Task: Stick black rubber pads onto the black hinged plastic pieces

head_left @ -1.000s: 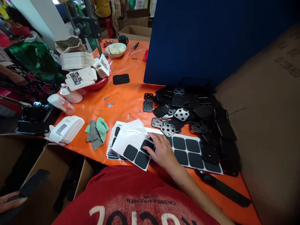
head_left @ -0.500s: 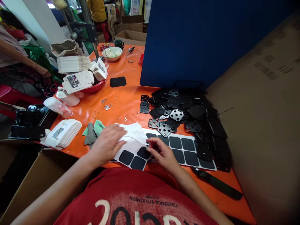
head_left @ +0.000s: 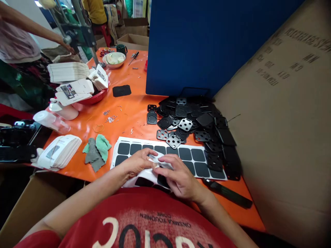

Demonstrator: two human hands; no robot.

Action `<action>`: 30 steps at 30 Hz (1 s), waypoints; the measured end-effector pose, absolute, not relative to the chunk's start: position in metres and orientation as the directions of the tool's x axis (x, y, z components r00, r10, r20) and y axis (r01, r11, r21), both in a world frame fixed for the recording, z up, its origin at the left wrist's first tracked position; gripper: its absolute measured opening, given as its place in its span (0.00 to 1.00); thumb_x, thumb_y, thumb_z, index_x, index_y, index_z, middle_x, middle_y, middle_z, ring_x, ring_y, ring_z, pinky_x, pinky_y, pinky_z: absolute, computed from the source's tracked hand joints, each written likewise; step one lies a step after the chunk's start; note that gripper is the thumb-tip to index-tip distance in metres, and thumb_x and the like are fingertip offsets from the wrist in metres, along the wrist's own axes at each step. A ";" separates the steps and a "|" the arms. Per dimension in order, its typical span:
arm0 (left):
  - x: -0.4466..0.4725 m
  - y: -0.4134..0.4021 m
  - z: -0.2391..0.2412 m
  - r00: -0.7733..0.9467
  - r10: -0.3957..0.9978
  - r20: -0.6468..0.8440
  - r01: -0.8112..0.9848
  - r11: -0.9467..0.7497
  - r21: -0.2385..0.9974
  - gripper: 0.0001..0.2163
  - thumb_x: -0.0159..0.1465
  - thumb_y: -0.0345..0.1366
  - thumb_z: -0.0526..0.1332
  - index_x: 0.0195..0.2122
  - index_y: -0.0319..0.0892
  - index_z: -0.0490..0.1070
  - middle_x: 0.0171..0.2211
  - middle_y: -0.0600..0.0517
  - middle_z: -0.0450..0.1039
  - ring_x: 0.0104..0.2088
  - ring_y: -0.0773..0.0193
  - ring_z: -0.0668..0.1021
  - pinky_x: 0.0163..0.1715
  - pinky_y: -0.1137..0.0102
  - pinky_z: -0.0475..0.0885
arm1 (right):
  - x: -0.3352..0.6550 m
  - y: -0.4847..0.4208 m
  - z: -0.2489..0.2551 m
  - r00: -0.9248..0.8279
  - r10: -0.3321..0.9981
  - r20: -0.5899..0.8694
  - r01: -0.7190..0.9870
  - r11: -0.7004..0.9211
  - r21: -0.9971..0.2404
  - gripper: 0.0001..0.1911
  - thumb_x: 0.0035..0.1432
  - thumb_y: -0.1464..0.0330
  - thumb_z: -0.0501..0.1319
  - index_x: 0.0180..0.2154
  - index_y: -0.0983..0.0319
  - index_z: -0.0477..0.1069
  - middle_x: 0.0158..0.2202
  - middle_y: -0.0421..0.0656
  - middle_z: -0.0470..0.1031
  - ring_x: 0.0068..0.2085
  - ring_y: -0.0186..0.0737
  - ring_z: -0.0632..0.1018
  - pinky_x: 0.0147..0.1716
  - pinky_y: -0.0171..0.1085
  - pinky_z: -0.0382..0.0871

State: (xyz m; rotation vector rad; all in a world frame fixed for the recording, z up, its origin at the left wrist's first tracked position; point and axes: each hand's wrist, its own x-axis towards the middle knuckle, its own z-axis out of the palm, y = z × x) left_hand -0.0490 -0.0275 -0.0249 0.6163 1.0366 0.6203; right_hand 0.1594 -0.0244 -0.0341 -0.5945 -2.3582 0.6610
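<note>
Close to my body, my left hand (head_left: pixel 139 162) and my right hand (head_left: pixel 178 175) meet over a white sticker sheet (head_left: pixel 149 175) with black rounded squares. Both sets of fingers pinch its bent upper part, and the fingertips nearly touch. Whether one square is lifted there is hidden by the fingers. Under and behind the hands, more sheets of black stickers (head_left: pixel 184 154) lie flat in a stack on the orange table. Just beyond the stack rises a heap of black metal plates (head_left: pixel 199 117), some with round holes.
A knife-like dark blade (head_left: pixel 227 193) lies at front right. Green and grey rags (head_left: pixel 97 151), folded white boxes (head_left: pixel 60 151) and bottles (head_left: pixel 63 109) stand left. A blue panel (head_left: pixel 207 44) and a large carton (head_left: pixel 279 137) bound the right. Another person's arm (head_left: pixel 38 27) reaches in at upper left.
The sticker sheet has been drawn nearer my body and bent up. My left hand has moved right to meet my right hand. The other person's arm has risen toward the metal stand.
</note>
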 end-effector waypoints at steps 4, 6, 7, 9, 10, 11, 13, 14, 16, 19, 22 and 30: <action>-0.053 -0.026 -0.018 0.384 0.702 -0.600 -0.175 0.694 0.699 0.26 0.44 0.30 0.69 0.46 0.38 0.66 0.24 0.56 0.70 0.21 0.69 0.71 0.24 0.73 0.62 | 0.161 -0.017 -0.026 -0.773 0.448 0.450 0.204 0.846 -0.492 0.23 0.56 0.79 0.56 0.51 0.56 0.72 0.54 0.48 0.66 0.55 0.49 0.66 0.51 0.52 0.68; -0.055 -0.027 -0.017 0.388 0.697 -0.604 -0.166 0.697 0.697 0.27 0.43 0.29 0.69 0.46 0.37 0.66 0.24 0.56 0.70 0.21 0.69 0.70 0.24 0.73 0.62 | 0.161 -0.015 -0.024 -0.781 0.419 0.462 0.182 0.862 -0.474 0.21 0.57 0.77 0.57 0.50 0.55 0.73 0.54 0.48 0.67 0.55 0.49 0.67 0.50 0.51 0.69; -0.056 -0.028 -0.017 0.387 0.697 -0.604 -0.163 0.696 0.699 0.27 0.43 0.29 0.69 0.47 0.37 0.66 0.24 0.56 0.70 0.21 0.69 0.71 0.24 0.73 0.62 | 0.161 -0.014 -0.024 -0.787 0.411 0.460 0.176 0.865 -0.470 0.20 0.57 0.77 0.57 0.50 0.55 0.73 0.53 0.47 0.67 0.54 0.49 0.67 0.49 0.50 0.69; -0.056 -0.028 -0.017 0.386 0.699 -0.602 -0.172 0.696 0.697 0.28 0.43 0.29 0.69 0.47 0.38 0.66 0.25 0.55 0.71 0.21 0.68 0.71 0.25 0.72 0.63 | 0.161 -0.014 -0.024 -0.794 0.408 0.450 0.182 0.866 -0.465 0.17 0.59 0.75 0.58 0.49 0.55 0.73 0.52 0.47 0.68 0.53 0.48 0.68 0.49 0.49 0.69; -0.056 -0.028 -0.018 0.385 0.703 -0.598 -0.185 0.694 0.696 0.28 0.43 0.29 0.69 0.47 0.38 0.66 0.25 0.55 0.71 0.22 0.67 0.72 0.26 0.71 0.65 | 0.161 -0.014 -0.025 -0.791 0.416 0.448 0.192 0.865 -0.463 0.16 0.60 0.75 0.59 0.48 0.55 0.73 0.52 0.47 0.68 0.53 0.47 0.68 0.48 0.48 0.69; -0.056 -0.028 -0.018 0.378 0.710 -0.595 -0.199 0.690 0.696 0.28 0.43 0.29 0.69 0.47 0.38 0.66 0.26 0.54 0.72 0.23 0.67 0.73 0.27 0.70 0.66 | 0.160 -0.015 -0.025 -0.783 0.429 0.451 0.207 0.863 -0.460 0.16 0.60 0.75 0.59 0.48 0.56 0.73 0.51 0.47 0.69 0.52 0.47 0.69 0.48 0.48 0.69; -0.056 -0.027 -0.016 0.354 0.725 -0.590 -0.215 0.677 0.704 0.27 0.43 0.29 0.69 0.47 0.38 0.67 0.27 0.53 0.73 0.24 0.66 0.74 0.28 0.70 0.68 | 0.159 -0.016 -0.028 -0.752 0.465 0.467 0.244 0.855 -0.458 0.16 0.61 0.75 0.60 0.50 0.57 0.71 0.50 0.48 0.69 0.51 0.46 0.70 0.48 0.47 0.69; -0.056 -0.027 -0.015 0.341 0.732 -0.590 -0.210 0.671 0.711 0.26 0.43 0.29 0.68 0.46 0.37 0.67 0.27 0.53 0.73 0.24 0.67 0.74 0.28 0.71 0.67 | 0.158 -0.016 -0.030 -0.736 0.483 0.473 0.263 0.849 -0.458 0.18 0.61 0.74 0.61 0.52 0.57 0.70 0.50 0.48 0.70 0.51 0.46 0.70 0.48 0.47 0.69; -0.055 -0.026 -0.013 0.334 0.735 -0.590 -0.186 0.665 0.723 0.22 0.44 0.29 0.66 0.43 0.37 0.69 0.24 0.55 0.72 0.23 0.68 0.73 0.26 0.73 0.66 | 0.157 -0.016 -0.032 -0.720 0.507 0.474 0.293 0.841 -0.455 0.19 0.60 0.73 0.63 0.54 0.59 0.69 0.49 0.49 0.71 0.50 0.47 0.70 0.48 0.48 0.69; -0.052 -0.027 -0.010 0.322 0.743 -0.587 -0.143 0.651 0.745 0.17 0.45 0.31 0.64 0.38 0.37 0.69 0.19 0.57 0.69 0.19 0.70 0.69 0.21 0.74 0.62 | 0.155 -0.016 -0.033 -0.715 0.507 0.482 0.305 0.846 -0.438 0.16 0.60 0.71 0.63 0.50 0.59 0.71 0.48 0.49 0.71 0.50 0.47 0.70 0.47 0.48 0.68; -0.049 -0.029 -0.010 0.272 0.761 -0.588 -0.096 0.630 0.771 0.16 0.46 0.33 0.66 0.36 0.38 0.68 0.15 0.61 0.65 0.17 0.72 0.66 0.20 0.75 0.59 | 0.152 -0.016 -0.031 -0.712 0.490 0.502 0.302 0.860 -0.411 0.11 0.60 0.74 0.61 0.45 0.60 0.73 0.48 0.49 0.71 0.50 0.47 0.70 0.47 0.47 0.67; -0.050 -0.031 -0.012 0.190 0.827 -0.529 -0.032 0.544 0.839 0.20 0.47 0.35 0.65 0.41 0.38 0.65 0.19 0.59 0.68 0.19 0.72 0.66 0.23 0.75 0.59 | 0.152 -0.015 -0.028 -0.728 0.430 0.534 0.316 0.902 -0.296 0.15 0.61 0.78 0.57 0.48 0.60 0.73 0.48 0.49 0.73 0.51 0.47 0.70 0.48 0.48 0.65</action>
